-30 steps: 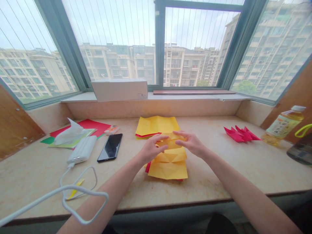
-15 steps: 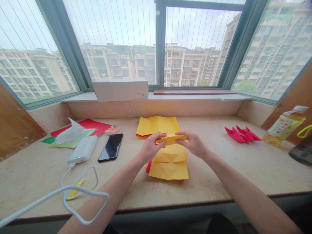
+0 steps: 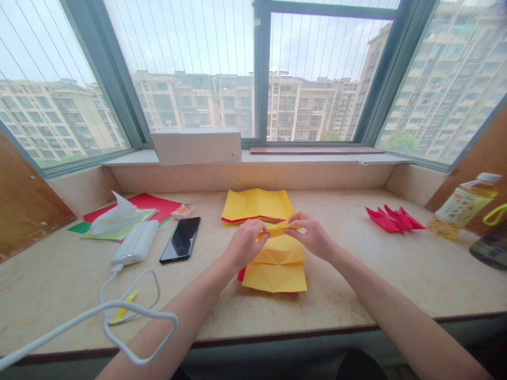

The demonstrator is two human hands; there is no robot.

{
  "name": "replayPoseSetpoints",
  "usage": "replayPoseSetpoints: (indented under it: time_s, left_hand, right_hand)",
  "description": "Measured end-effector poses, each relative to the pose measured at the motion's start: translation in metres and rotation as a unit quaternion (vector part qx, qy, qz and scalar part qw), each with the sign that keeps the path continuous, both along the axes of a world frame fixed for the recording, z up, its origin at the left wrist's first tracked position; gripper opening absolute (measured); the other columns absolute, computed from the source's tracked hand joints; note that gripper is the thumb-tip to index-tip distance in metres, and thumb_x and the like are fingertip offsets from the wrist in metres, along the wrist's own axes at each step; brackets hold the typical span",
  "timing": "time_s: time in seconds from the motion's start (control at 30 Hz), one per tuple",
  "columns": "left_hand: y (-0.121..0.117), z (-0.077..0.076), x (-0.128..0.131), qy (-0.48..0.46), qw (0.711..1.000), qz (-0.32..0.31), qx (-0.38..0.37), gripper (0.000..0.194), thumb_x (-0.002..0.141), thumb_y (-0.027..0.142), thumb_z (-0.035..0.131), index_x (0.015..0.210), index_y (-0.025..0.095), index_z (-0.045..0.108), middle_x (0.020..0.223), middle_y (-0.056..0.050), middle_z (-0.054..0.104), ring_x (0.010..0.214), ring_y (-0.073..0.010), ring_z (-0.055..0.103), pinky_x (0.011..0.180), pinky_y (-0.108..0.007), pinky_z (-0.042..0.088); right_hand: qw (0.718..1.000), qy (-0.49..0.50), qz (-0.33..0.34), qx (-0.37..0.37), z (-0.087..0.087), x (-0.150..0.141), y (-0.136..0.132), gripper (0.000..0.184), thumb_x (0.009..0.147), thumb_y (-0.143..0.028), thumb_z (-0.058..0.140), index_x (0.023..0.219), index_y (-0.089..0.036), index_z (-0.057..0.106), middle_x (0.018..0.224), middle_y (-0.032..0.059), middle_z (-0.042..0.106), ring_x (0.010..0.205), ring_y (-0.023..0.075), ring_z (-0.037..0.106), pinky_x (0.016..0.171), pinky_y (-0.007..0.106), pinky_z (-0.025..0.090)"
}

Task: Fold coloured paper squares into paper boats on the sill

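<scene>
A small piece of folded yellow paper (image 3: 277, 228) is held up between both hands, its edge turned towards me. My left hand (image 3: 249, 241) pinches its left end between thumb and fingers. At the other end my right hand (image 3: 312, 235) does the same, and the fingers partly cover the paper. Just below lie creased yellow sheets (image 3: 274, 275) with a bit of red paper (image 3: 241, 273) showing under them. Behind the hands rests a stack of yellow sheets (image 3: 256, 205) with red edges among them.
Left on the counter are a phone (image 3: 180, 240), a white power bank (image 3: 137, 243) with a looping cable (image 3: 137, 305), a tissue pack (image 3: 114, 219) and coloured paper (image 3: 152, 205). On the right sit folded red paper shapes (image 3: 392, 219), a drink bottle (image 3: 463, 206) and a dark container (image 3: 491, 245).
Both hands have tilted the folded yellow paper, so it looks thinner now, closer to edge-on. My left fingers have curled further over its end.
</scene>
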State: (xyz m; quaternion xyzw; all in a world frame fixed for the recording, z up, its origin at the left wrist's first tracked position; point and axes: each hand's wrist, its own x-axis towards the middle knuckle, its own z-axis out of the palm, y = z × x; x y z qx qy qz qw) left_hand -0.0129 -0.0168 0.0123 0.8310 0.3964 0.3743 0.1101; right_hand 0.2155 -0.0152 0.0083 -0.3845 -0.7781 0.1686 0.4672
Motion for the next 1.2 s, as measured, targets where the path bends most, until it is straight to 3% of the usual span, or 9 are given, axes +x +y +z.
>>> replayPoseSetpoints:
  time_s: [0.17,0.33,0.47,0.67,0.8,0.9,1.03,1.2]
  left_hand:
    - [-0.009,0.004,0.003,0.034,0.998,-0.032,-0.048,0.020,0.090,0.031,0.058,0.073,0.021,0.061,0.065,-0.001,0.061,0.060,-0.0152,0.053,0.059,-0.025,0.035]
    - [-0.015,0.009,0.008,-0.014,0.993,-0.073,-0.087,0.027,0.093,0.033,0.052,0.069,0.022,0.056,0.059,0.002,0.054,0.054,-0.0131,0.045,0.053,-0.025,0.028]
    - [-0.018,0.014,0.011,-0.055,0.989,-0.085,-0.104,0.027,0.093,0.032,0.050,0.068,0.022,0.055,0.056,0.003,0.050,0.051,-0.0124,0.042,0.052,-0.025,0.029]
    - [-0.020,0.007,0.014,-0.118,0.958,-0.093,-0.243,0.037,0.094,0.050,0.045,0.074,0.020,0.050,0.054,0.004,0.053,0.044,-0.0100,0.050,0.043,-0.020,0.035]
    - [-0.016,-0.002,0.014,-0.158,0.934,-0.092,-0.308,0.042,0.090,0.061,0.048,0.088,0.020,0.052,0.050,0.006,0.054,0.036,-0.0101,0.050,0.037,-0.018,0.033]
    - [-0.015,0.000,0.014,-0.163,0.923,-0.095,-0.336,0.046,0.088,0.065,0.049,0.082,0.020,0.051,0.044,0.008,0.046,0.033,-0.0088,0.044,0.035,-0.018,0.026]
    - [-0.016,0.006,0.014,-0.185,0.903,-0.117,-0.370,0.049,0.086,0.066,0.050,0.068,0.020,0.046,0.044,0.009,0.035,0.033,-0.0060,0.033,0.036,-0.019,0.025]
    - [-0.016,0.009,0.013,-0.168,0.917,-0.105,-0.347,0.046,0.086,0.062,0.054,0.073,0.018,0.054,0.046,0.007,0.046,0.037,-0.0080,0.044,0.039,-0.019,0.031]
  right_hand:
    - [0.998,-0.005,0.046,-0.053,-0.007,-0.009,-0.004,0.026,0.086,-0.047,0.067,0.084,-0.023,0.076,0.081,0.0047,0.074,0.076,0.0208,0.066,0.073,0.033,0.051]
    - [0.988,0.081,0.029,-0.126,-0.008,-0.013,-0.005,0.032,0.083,-0.051,0.068,0.081,-0.021,0.077,0.075,0.0036,0.074,0.068,0.0191,0.065,0.063,0.029,0.050]
    - [0.981,0.128,0.023,-0.145,-0.008,-0.013,-0.004,0.036,0.079,-0.054,0.070,0.072,-0.019,0.076,0.064,0.0023,0.070,0.059,0.0164,0.061,0.056,0.027,0.048]
    - [0.972,0.127,0.071,-0.183,-0.003,-0.013,-0.007,0.044,0.082,-0.059,0.065,0.075,-0.017,0.074,0.066,0.0044,0.072,0.060,0.0174,0.066,0.057,0.027,0.050]
    - [0.977,0.117,0.044,-0.170,0.002,-0.012,-0.011,0.048,0.085,-0.060,0.061,0.067,-0.017,0.072,0.061,0.0049,0.072,0.058,0.0171,0.065,0.057,0.026,0.049]
    - [0.975,0.128,0.038,-0.177,0.003,-0.012,-0.011,0.052,0.086,-0.062,0.058,0.065,-0.017,0.071,0.061,0.0059,0.072,0.057,0.0172,0.065,0.057,0.027,0.049]
    - [0.965,0.125,0.087,-0.215,0.005,-0.013,-0.011,0.049,0.085,-0.061,0.060,0.073,-0.016,0.073,0.066,0.0062,0.074,0.061,0.0178,0.067,0.061,0.028,0.051]
    - [0.966,0.139,0.076,-0.203,0.006,-0.013,-0.009,0.048,0.083,-0.061,0.062,0.070,-0.016,0.073,0.068,0.0061,0.073,0.063,0.0184,0.066,0.062,0.029,0.051]
